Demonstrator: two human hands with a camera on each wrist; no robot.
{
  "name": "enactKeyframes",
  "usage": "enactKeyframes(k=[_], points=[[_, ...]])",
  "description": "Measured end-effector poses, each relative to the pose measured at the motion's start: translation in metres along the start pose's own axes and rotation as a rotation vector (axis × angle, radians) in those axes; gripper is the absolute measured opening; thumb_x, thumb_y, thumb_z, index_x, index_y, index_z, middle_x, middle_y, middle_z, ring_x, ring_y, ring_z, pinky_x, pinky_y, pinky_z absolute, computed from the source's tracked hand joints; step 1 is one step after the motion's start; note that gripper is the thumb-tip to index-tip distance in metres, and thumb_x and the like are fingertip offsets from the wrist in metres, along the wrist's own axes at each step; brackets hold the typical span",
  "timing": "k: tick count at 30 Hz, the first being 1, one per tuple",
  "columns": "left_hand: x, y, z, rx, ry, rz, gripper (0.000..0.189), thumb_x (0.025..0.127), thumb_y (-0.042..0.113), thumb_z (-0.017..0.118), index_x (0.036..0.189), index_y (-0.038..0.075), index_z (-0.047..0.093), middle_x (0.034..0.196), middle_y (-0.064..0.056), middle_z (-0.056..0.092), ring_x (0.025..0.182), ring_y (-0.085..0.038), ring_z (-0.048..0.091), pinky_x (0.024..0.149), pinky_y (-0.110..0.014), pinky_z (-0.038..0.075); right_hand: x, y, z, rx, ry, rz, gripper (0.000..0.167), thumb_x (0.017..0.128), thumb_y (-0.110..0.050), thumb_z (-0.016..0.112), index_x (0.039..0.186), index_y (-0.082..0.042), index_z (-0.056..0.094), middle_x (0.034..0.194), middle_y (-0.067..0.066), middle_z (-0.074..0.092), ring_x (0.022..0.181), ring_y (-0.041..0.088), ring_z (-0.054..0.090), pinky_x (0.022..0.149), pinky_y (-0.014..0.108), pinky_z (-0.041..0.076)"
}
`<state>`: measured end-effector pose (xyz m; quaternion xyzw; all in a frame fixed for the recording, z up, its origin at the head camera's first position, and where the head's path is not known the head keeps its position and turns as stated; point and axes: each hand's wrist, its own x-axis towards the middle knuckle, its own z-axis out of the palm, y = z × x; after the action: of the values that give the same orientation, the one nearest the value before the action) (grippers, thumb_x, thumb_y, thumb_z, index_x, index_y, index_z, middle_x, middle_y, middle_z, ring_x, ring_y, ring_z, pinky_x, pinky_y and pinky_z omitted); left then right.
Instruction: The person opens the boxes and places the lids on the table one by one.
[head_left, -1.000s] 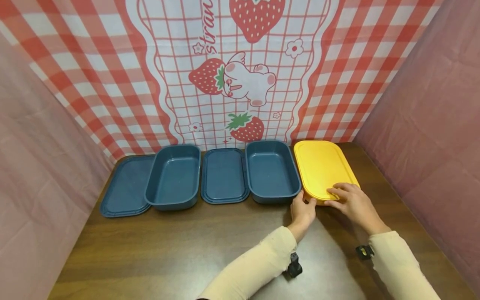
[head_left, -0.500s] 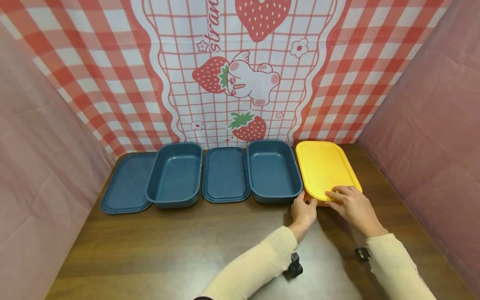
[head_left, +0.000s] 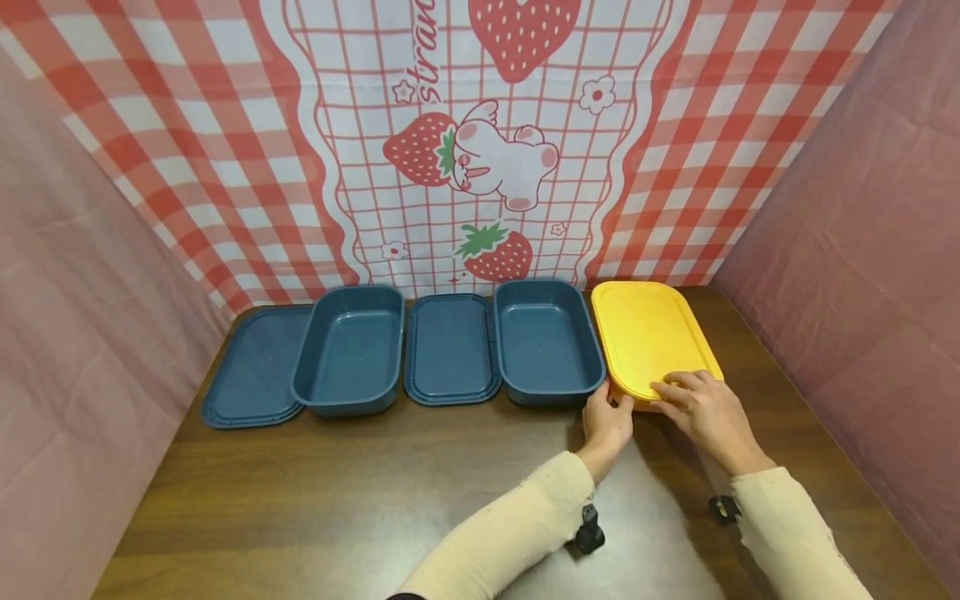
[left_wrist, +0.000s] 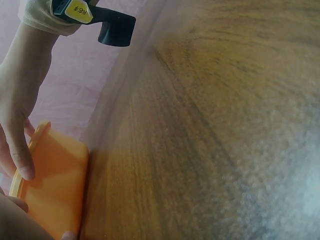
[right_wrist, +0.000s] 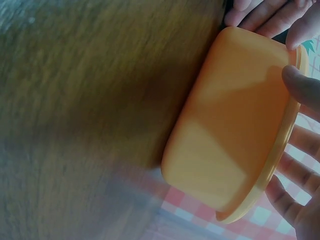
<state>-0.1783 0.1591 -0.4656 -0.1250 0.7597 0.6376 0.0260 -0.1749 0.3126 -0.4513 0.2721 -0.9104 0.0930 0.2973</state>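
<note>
At the right end of the row stands a yellow rectangular food container [right_wrist: 225, 120] with its yellow lid [head_left: 645, 333] on top. My left hand [head_left: 609, 427] holds the container's front left corner, thumb up near the lid's rim, other fingers along the side wall. My right hand [head_left: 708, 412] pinches the lid's front edge: in the right wrist view its thumb [right_wrist: 300, 85] lies at the rim on the front wall, and its fingers are spread over the lid's top.
Left of the yellow container stand a blue open container [head_left: 547, 346], a blue lid [head_left: 452, 350], another blue container [head_left: 350, 358] and a larger blue lid [head_left: 255, 367] on the wooden table [head_left: 337, 500]. A checked strawberry cloth [head_left: 480, 150] hangs behind.
The head view has shifted slightly between the first frame and the later ones. Both hands stay at the yellow container's front edge with little visible movement.
</note>
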Motion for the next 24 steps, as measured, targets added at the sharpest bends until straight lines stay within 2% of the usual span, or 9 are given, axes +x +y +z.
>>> enactKeyframes(k=[5,12,24], points=[[-0.0003,0.0008,-0.0002,-0.017,-0.007,-0.019,0.042,0.087,0.016,0.069,0.128,0.009,0.064,0.122,-0.007,0.07,0.116,-0.021,0.063,0.1,-0.036,0.05,0.0001,-0.0004,-0.0014,-0.001,0.007,0.003,0.04,0.057,-0.009,0.086,0.097,-0.006,0.078,0.093,0.013,0.071,0.082,0.031,0.062,0.066,0.047,0.05],[-0.0008,0.0024,-0.0009,0.003,0.001,0.004,0.042,0.085,0.016,0.069,0.127,0.008,0.066,0.12,-0.007,0.07,0.113,-0.021,0.065,0.097,-0.036,0.051,0.0023,-0.0001,-0.0029,0.015,0.01,0.011,0.039,0.057,-0.009,0.085,0.096,-0.006,0.078,0.093,0.013,0.071,0.082,0.031,0.062,0.068,0.047,0.05],[-0.0013,0.0007,-0.0013,-0.018,0.007,0.001,0.041,0.085,0.014,0.066,0.125,0.008,0.067,0.117,-0.007,0.072,0.108,-0.021,0.066,0.092,-0.036,0.053,0.001,-0.0005,-0.0045,0.048,0.029,0.04,0.037,0.06,-0.007,0.085,0.095,-0.005,0.078,0.094,0.012,0.072,0.083,0.029,0.063,0.069,0.045,0.05]])
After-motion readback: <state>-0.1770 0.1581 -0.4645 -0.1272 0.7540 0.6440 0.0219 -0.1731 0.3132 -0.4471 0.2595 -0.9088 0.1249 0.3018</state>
